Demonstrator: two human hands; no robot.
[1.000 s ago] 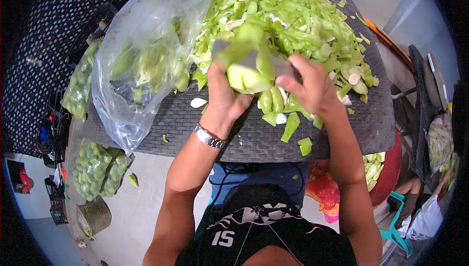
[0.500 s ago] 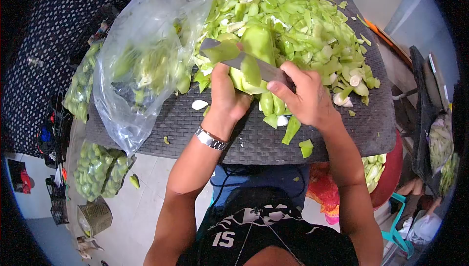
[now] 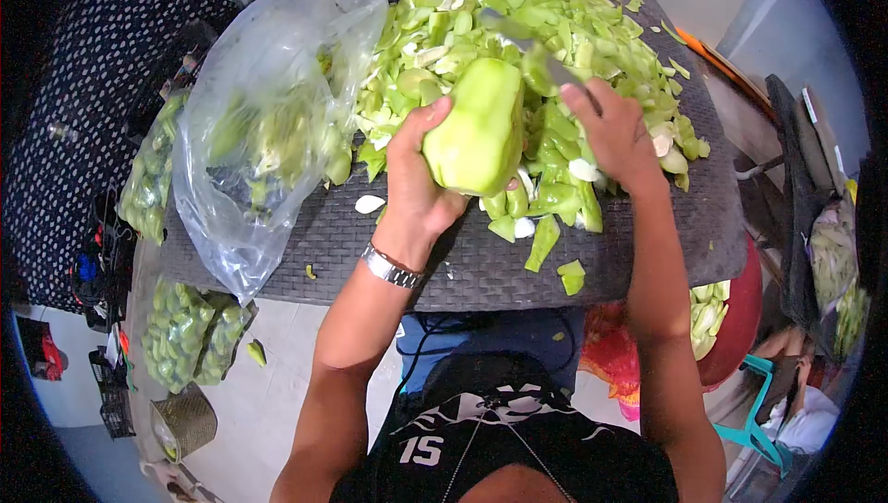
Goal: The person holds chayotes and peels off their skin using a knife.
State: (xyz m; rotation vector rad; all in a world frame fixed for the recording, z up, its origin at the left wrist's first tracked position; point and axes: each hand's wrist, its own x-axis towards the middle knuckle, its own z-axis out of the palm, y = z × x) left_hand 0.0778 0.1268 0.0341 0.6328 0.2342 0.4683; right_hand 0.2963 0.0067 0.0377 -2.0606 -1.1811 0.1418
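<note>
Wrapped around a large pale green peeled vegetable (image 3: 476,128), my left hand (image 3: 421,170) holds it above the near side of the dark woven table (image 3: 370,272). My right hand (image 3: 615,133) grips a knife (image 3: 560,73), whose blade points up and left over a big heap of green and white pieces (image 3: 573,22). A green piece, blurred, is against the blade. The knife and the vegetable are apart. Several loose scraps (image 3: 544,242) lie near my hands on the woven top.
A clear plastic bag (image 3: 268,124) with green pieces covers the table's left side. Filled bags (image 3: 176,337) and a woven basket (image 3: 185,422) stand at the left. A red tub (image 3: 740,327) and a teal stool (image 3: 760,410) are at the lower right, near another person (image 3: 805,415).
My right hand and the knife have moved up and right, away from the vegetable. The vegetable is now tilted more upright in my left hand, its smooth side showing.
</note>
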